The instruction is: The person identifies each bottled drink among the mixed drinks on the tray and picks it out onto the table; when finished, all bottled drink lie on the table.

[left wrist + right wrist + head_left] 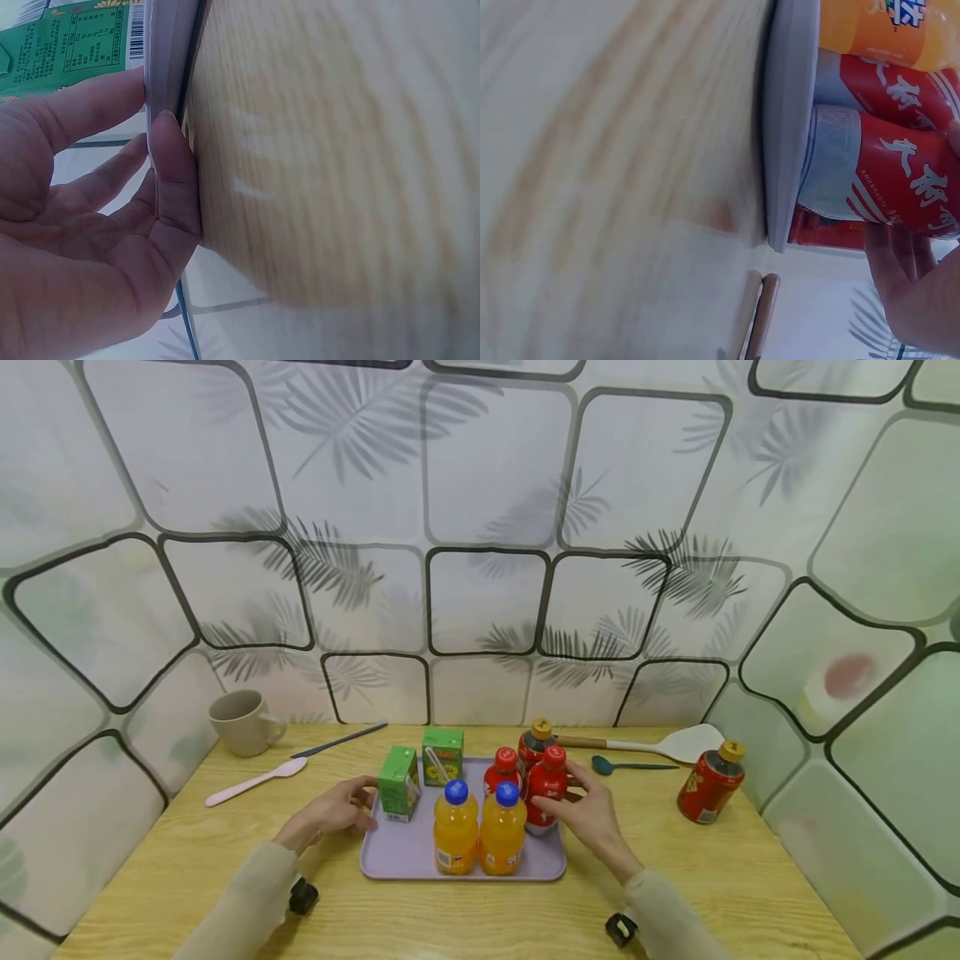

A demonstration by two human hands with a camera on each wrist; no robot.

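Head view showed the tray [397, 860] mid-table, drinks packed upright on it. Left hand [333, 814] pinched the tray's left rim, bracing it, while right hand [592, 814] curled around a red bottle [548, 793] at the tray's right edge.

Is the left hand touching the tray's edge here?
Touching. The left wrist view shows the left hand with its thumb pressed against the lilac tray rim and a finger on its other side.
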